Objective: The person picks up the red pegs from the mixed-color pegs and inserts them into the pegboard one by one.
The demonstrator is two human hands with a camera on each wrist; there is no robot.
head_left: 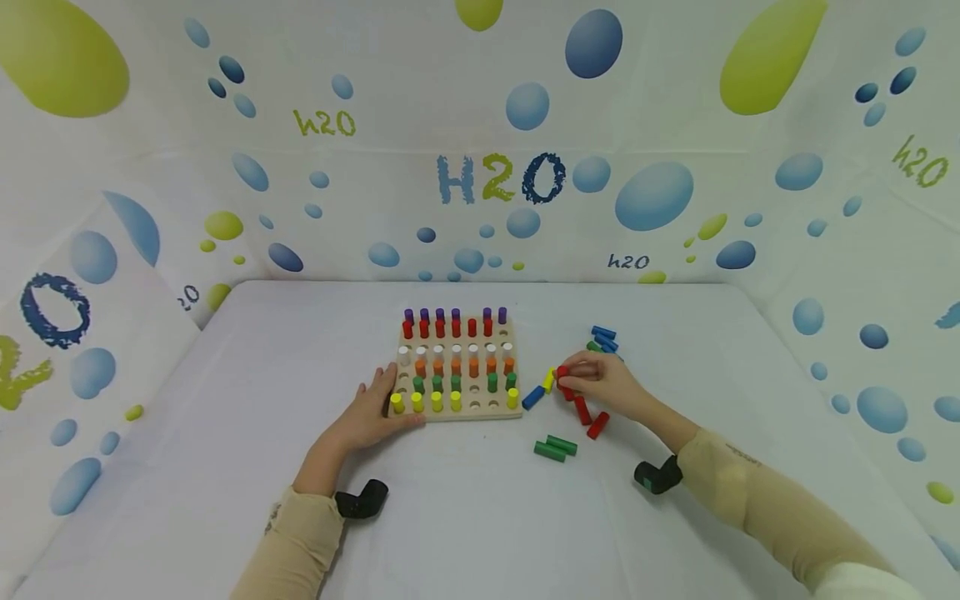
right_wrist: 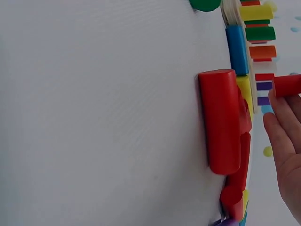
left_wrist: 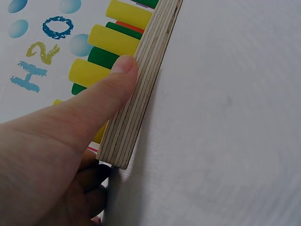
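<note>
A wooden pegboard [head_left: 454,417] lies on the table with rows of purple, red, white, orange, green and yellow pegs upright in it. My left hand [head_left: 367,417] holds its near left corner; in the left wrist view the thumb [left_wrist: 123,66] lies against the layered edge [left_wrist: 136,94], and the other fingers are bent at the side. To the right of the board, my right hand [head_left: 611,383] pinches a red peg [head_left: 562,372] above loose pegs. That red peg [right_wrist: 288,86] shows at the fingertips in the right wrist view.
Below the right hand lie loose red pegs [head_left: 582,410], a blue peg [head_left: 533,397] and a yellow peg [head_left: 549,381]. Two green pegs [head_left: 555,447] lie nearer. Blue pegs [head_left: 603,332] and a green one lie beyond the hand. A patterned cloth [head_left: 390,125] hangs behind the table.
</note>
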